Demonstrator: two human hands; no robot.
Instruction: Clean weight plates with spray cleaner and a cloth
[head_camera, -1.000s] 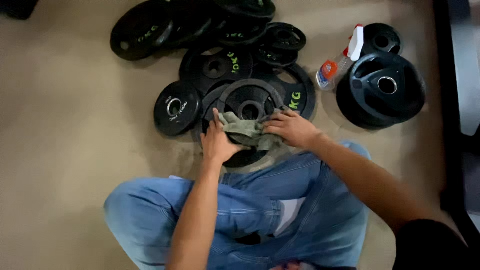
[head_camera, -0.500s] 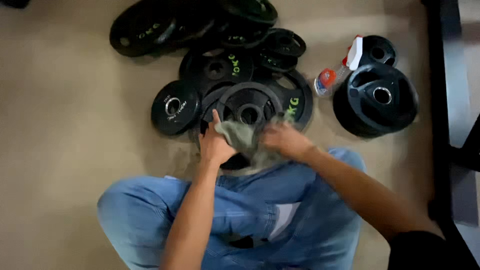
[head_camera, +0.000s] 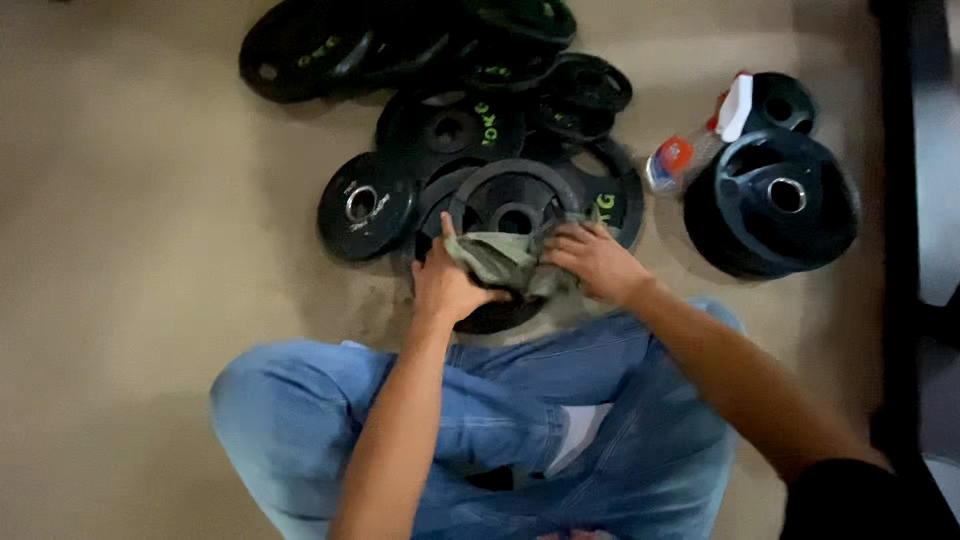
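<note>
As both hands (head_camera: 447, 285) (head_camera: 597, 262) clench the rag (head_camera: 500, 258) on the tilted plate (head_camera: 505, 215), it may slip onto nearby fingers.

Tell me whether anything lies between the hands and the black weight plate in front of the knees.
Yes: a crumpled grey-green cloth lies on the plate, under both hands. The left hand grips its near-left part and the right hand presses its right edge. Whether any fingers touch the plate itself, I cannot tell.

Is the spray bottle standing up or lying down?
Lying down. The spray bottle rests on its side on the floor, its white trigger head against the plate stack on the right.
</note>
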